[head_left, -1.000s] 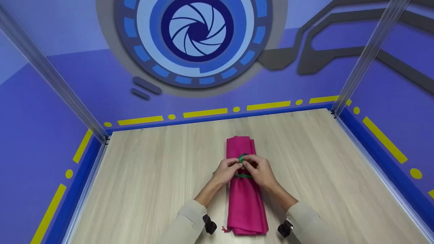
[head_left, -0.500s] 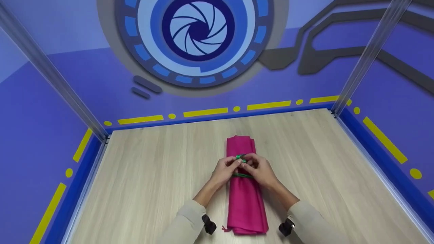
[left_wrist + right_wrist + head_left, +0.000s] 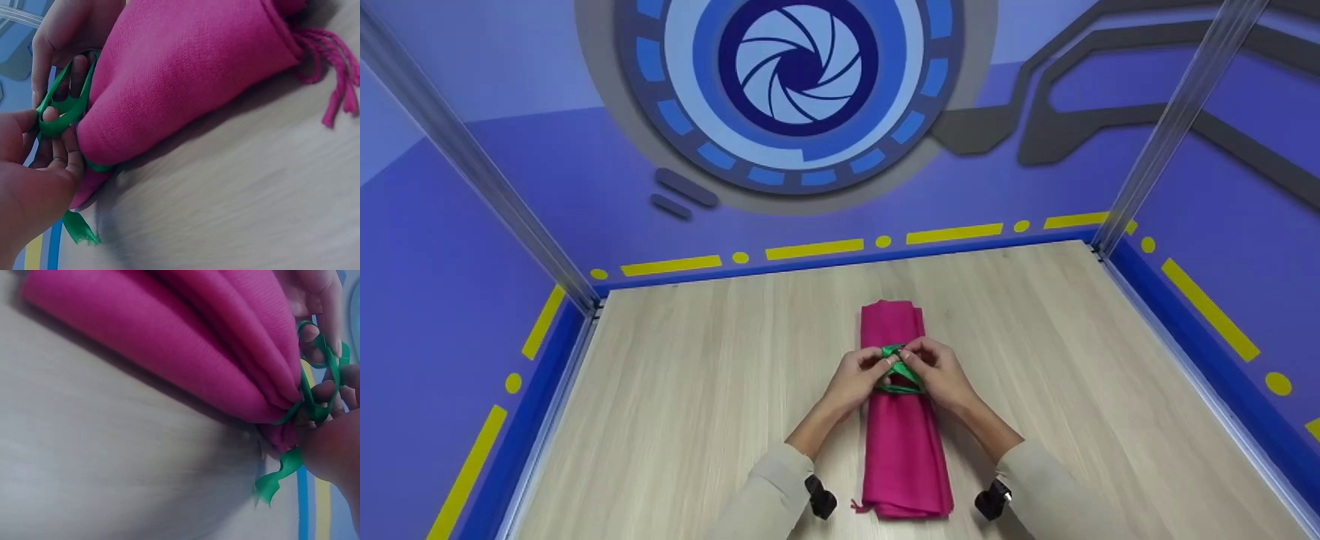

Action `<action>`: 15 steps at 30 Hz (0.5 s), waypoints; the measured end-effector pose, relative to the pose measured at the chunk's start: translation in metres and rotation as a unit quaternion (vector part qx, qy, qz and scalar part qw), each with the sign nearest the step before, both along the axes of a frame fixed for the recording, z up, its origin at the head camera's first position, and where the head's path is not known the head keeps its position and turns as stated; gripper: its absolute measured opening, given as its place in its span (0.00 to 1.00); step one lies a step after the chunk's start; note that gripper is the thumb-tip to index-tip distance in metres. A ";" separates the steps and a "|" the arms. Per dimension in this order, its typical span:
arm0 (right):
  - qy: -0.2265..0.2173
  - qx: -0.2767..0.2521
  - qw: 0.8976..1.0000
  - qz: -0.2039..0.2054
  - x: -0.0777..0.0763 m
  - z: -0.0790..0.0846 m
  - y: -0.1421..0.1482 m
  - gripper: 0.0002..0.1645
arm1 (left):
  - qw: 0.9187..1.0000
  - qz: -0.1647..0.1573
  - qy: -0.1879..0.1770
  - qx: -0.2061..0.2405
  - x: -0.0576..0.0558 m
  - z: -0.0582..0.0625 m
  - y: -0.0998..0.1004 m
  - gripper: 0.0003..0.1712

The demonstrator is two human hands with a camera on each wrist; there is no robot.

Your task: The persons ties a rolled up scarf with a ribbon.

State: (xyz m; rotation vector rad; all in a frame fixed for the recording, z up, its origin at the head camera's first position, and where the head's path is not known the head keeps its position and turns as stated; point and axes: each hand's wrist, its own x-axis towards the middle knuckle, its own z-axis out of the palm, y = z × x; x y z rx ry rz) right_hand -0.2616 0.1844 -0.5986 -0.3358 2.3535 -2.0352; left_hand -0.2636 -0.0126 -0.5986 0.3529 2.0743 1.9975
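A folded magenta scarf (image 3: pixel 907 457) with twisted tassels lies lengthwise on the wooden table. Around its middle runs a green ribbon (image 3: pixel 901 388), which draws the cloth in. Above the scarf, my left hand (image 3: pixel 853 379) pinches a part of the ribbon between thumb and fingers. Close beside it, my right hand (image 3: pixel 943 375) pinches another part. In the left wrist view, the ribbon (image 3: pixel 53 126) forms loops among the fingers of both hands. A frayed ribbon end (image 3: pixel 273 482) hangs below the hand in the right wrist view. Fingers partly hide where the ribbon crosses.
Pale wood-grain tabletop (image 3: pixel 697 390) surrounds the scarf. A blue-purple printed wall (image 3: pixel 810 225) stands at the back, with side walls left and right. Metal posts (image 3: pixel 1177 127) rise at the back corners. Black devices (image 3: pixel 823 497) are strapped at both wrists.
Both hands stay over the scarf's middle. The green ribbon between the fingers has shifted, and a wider strip of it now shows below the fingertips. The scarf has not moved.
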 end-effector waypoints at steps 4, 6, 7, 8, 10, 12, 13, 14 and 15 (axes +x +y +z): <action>0.007 -0.008 1.000 -0.008 0.000 -0.001 -0.001 0.09 | 1.000 0.028 -0.001 -0.004 0.000 -0.001 -0.002 0.12; 0.009 -0.004 1.000 -0.007 0.001 -0.001 -0.001 0.09 | 0.999 0.032 -0.007 0.003 0.000 -0.002 -0.004 0.12; 0.013 0.000 1.000 -0.006 0.001 -0.001 0.000 0.09 | 0.999 0.030 -0.013 0.012 0.000 -0.003 -0.004 0.12; 0.012 0.002 1.000 -0.002 0.001 -0.001 0.000 0.09 | 0.999 0.029 -0.018 0.020 0.000 -0.003 -0.004 0.13; 0.012 0.001 1.000 0.005 0.002 -0.001 0.002 0.10 | 0.999 0.028 -0.029 0.034 0.000 -0.005 -0.005 0.12; 0.007 -0.006 1.000 0.011 0.003 -0.001 0.004 0.10 | 0.998 0.027 -0.036 0.043 0.000 -0.005 -0.005 0.12; 0.002 -0.012 1.000 0.014 0.004 0.000 0.005 0.10 | 0.998 0.028 -0.038 0.045 -0.001 -0.005 -0.004 0.11; -0.008 -0.021 1.000 0.016 0.004 0.001 0.007 0.11 | 0.998 0.029 -0.039 0.045 -0.001 -0.005 -0.004 0.11; -0.013 -0.027 0.999 0.017 0.004 0.001 0.008 0.11 | 0.998 0.030 -0.041 0.044 -0.001 -0.005 -0.004 0.11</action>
